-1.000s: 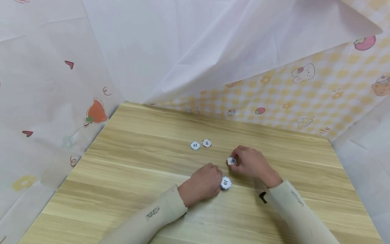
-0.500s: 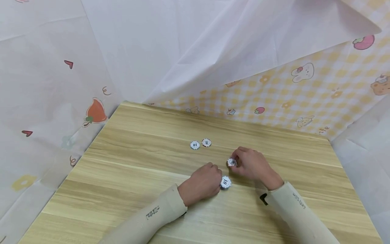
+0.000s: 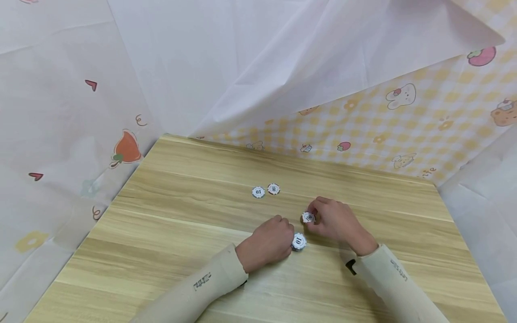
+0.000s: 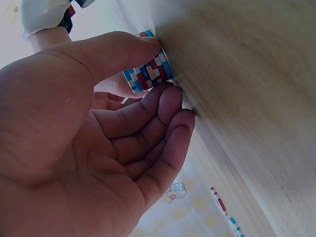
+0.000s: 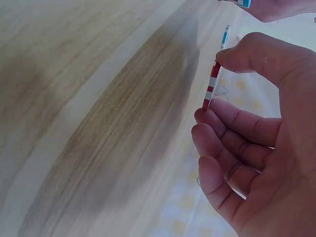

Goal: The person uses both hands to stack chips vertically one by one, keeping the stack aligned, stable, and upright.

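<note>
My left hand (image 3: 267, 243) grips a short stack of poker chips (image 3: 299, 242) standing on the table, its top chip marked 10. In the left wrist view the thumb and index finger pinch the stack (image 4: 149, 74), whose edges show blue, red and white. My right hand (image 3: 336, 220) pinches a single red-and-white poker chip (image 3: 308, 217) marked 100, just beyond the stack. The right wrist view shows this chip (image 5: 211, 86) edge-on between thumb and index fingertip, low over the table. Whether it touches the wood I cannot tell.
Farther back on the wooden table (image 3: 181, 179) lie two flat chips side by side, a blue-edged 10 (image 3: 258, 192) and a red-edged 100 (image 3: 273, 189). A yellow checked cloth (image 3: 363, 130) and white sheets (image 3: 181, 67) hang behind the table's far edge.
My right hand has drawn slightly nearer to me with the pinched poker chip, closer to the stack. The left hand and the stack have stayed in place.
</note>
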Action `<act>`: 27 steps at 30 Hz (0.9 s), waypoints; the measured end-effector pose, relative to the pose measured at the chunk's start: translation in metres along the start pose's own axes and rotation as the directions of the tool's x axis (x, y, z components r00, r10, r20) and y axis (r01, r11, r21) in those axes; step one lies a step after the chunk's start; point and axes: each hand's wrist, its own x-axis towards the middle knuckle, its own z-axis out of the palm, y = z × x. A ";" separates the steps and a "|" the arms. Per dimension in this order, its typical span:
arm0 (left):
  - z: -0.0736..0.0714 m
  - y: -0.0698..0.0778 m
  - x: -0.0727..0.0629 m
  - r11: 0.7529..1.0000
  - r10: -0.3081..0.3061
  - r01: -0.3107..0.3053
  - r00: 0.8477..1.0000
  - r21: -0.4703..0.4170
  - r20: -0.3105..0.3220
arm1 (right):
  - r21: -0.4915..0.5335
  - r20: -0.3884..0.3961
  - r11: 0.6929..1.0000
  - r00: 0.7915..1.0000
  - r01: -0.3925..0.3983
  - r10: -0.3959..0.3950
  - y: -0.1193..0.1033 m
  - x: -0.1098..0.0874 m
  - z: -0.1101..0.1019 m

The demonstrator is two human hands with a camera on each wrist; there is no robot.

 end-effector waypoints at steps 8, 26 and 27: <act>0.002 0.000 0.001 1.000 0.000 0.000 1.000 -0.003 0.007 | -0.004 -0.018 1.000 1.000 0.002 -0.002 0.000 -0.004 0.002; 0.001 0.000 0.000 1.000 0.005 -0.005 1.000 0.002 0.019 | -0.003 -0.058 1.000 0.998 0.027 -0.027 -0.005 -0.013 0.001; 0.001 0.000 0.000 1.000 0.004 -0.004 1.000 0.002 0.020 | -0.007 -0.062 1.000 0.998 0.030 -0.031 -0.006 -0.014 0.000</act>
